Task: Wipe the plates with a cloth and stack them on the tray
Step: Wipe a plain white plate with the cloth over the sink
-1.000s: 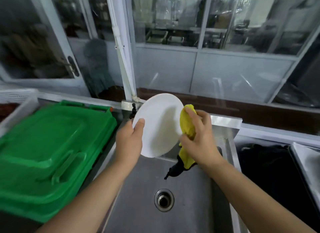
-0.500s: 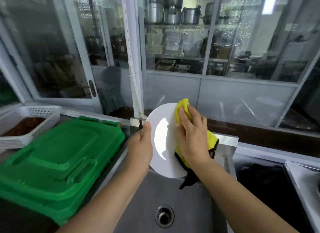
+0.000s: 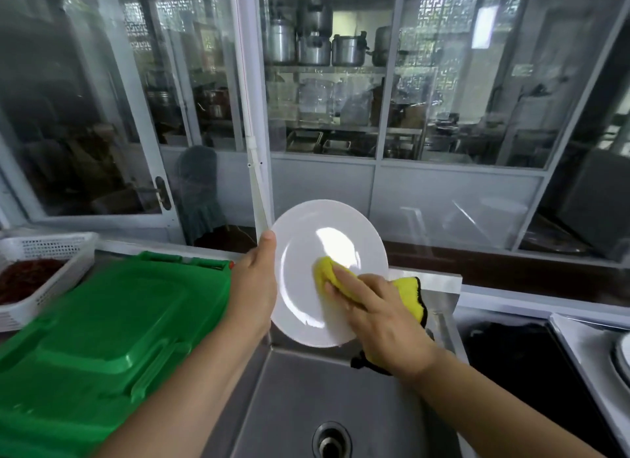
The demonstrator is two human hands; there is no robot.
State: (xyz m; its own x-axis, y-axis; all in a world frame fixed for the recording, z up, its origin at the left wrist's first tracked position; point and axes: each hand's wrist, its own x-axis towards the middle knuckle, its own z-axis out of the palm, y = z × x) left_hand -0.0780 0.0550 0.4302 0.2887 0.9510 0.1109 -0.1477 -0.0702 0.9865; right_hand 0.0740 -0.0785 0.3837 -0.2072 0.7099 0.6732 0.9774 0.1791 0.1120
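Left hand (image 3: 254, 287) gripping white plate (image 3: 306, 287) rim, face tilted toward camera, right hand (image 3: 381, 316) pressing yellow cloth (image 3: 405, 295) flat

A glossy white plate (image 3: 306, 273) stands tilted on edge above the sink, a yellow black-edged cloth (image 3: 407, 295) pressed against its face.

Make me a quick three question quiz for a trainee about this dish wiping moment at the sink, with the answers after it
1. True or false: the white plate lies flat in the sink.
2. Which hand presses the yellow cloth on the plate? A) left hand B) right hand
3. Fill in: the big lidded bin beside the sink is ____ in colour.

Key:
1. False; it is held up on edge above the sink, gripped at its left rim.
2. B.
3. Green.
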